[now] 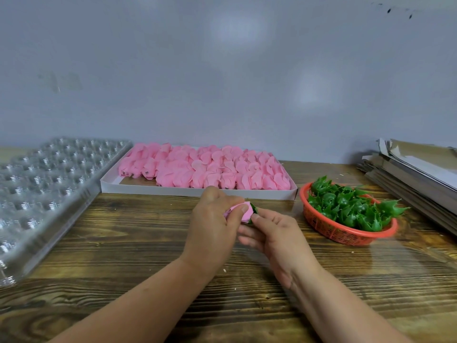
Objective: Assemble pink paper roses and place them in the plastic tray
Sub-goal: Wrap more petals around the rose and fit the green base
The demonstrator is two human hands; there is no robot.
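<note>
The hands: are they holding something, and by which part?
Yes. The left hand holds a pink paper rose round its petals; the right hand pinches the green base at its end.

Pink rose petals, green leaf cups, red mesh basket, brown wood-grain table

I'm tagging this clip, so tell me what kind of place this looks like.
Probably a small craft assembly workbench: a white box packed with pink paper flower heads, a red basket of green calyxes, and a clear plastic tray.
</note>
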